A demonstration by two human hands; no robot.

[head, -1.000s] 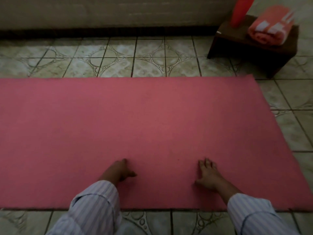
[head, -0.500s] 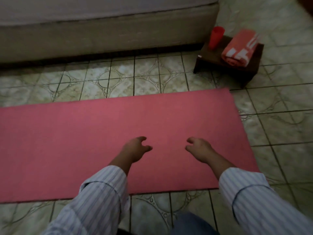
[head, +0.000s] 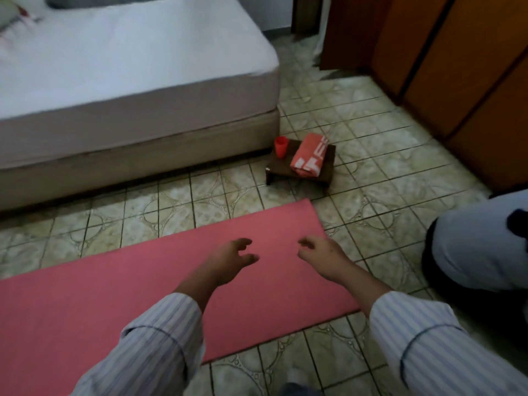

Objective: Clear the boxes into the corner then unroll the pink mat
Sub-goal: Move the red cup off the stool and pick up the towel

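Note:
The pink mat [head: 120, 295] lies flat and unrolled on the tiled floor, running from the left edge of view to its right end near the middle. My left hand [head: 228, 260] hovers above the mat's right part, fingers loosely curled and apart, holding nothing. My right hand [head: 323, 254] hangs beside it, just above the mat's right end, also empty with fingers apart. Both arms wear striped sleeves. No boxes are in view.
A bed with a white mattress [head: 128, 81] stands behind the mat. A small dark stool [head: 325, 170] at its corner carries a red cup [head: 280, 147] and a folded orange towel [head: 308, 158]. Wooden wardrobe doors [head: 457, 67] line the right. A blue-grey bundle [head: 480, 241] sits at right.
Both hands have lifted off the mat and now hover above it. The view has risen and pulled back, bringing the bed, wardrobe and bundle into sight.

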